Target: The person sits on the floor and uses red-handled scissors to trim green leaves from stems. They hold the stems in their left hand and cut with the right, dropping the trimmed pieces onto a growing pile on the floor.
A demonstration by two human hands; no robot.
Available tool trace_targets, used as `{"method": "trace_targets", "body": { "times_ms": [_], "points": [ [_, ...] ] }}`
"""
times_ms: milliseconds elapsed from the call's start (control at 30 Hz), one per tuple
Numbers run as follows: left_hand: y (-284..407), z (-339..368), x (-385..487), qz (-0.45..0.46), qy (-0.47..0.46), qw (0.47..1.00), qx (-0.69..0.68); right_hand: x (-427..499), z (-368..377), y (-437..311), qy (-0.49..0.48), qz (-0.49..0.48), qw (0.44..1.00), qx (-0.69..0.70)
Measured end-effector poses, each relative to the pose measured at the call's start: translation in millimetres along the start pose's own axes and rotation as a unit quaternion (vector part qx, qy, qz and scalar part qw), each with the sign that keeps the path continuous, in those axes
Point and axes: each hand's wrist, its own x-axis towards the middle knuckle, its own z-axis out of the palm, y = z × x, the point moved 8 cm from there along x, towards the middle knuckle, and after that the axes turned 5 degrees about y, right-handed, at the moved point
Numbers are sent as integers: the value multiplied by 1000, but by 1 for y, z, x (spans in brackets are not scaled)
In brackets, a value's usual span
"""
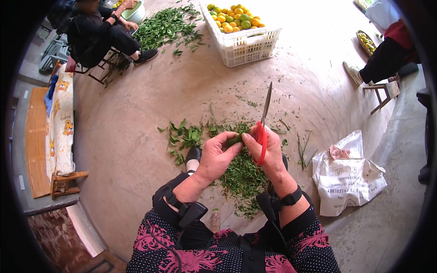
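My left hand (218, 155) pinches green leaves (234, 140) between thumb and fingers, in front of my chest. Close beside it, my right hand (268, 146) holds a pair of scissors (262, 141) by the red handles, the metal blades pointing up and away from me. The right thumb also touches the leaves. Below both hands, a heap of cut green leaf pieces (244, 174) covers the floor between my feet. Uncut leafy sprigs (191, 136) lie to the left of the heap, near my black shoe (194, 153).
A white plastic crate (251, 47) of orange and green citrus fruit stands ahead. Left of it lies a leaf pile (164, 27) by a seated person (99, 37). Another person (385, 51) sits right, near a wooden stool (384, 92). A white woven sack (346, 181) and bare twigs (302, 150) lie right.
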Motion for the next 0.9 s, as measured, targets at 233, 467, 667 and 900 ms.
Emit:
{"method": "trace_targets", "body": {
  "times_ms": [233,467,667,900],
  "points": [
    [2,-1,4,-4,24,986,-165,-1,3,-9,-16,-4,1000,-11],
    [2,4,6,-74,-27,963,-259,-4,12,-11,-56,62,994,73],
    [-2,-1,6,-77,13,975,-208,-2,7,0,-17,54,998,34],
    [4,-22,14,2,54,964,-259,3,-4,9,40,80,982,164]
  ]
}}
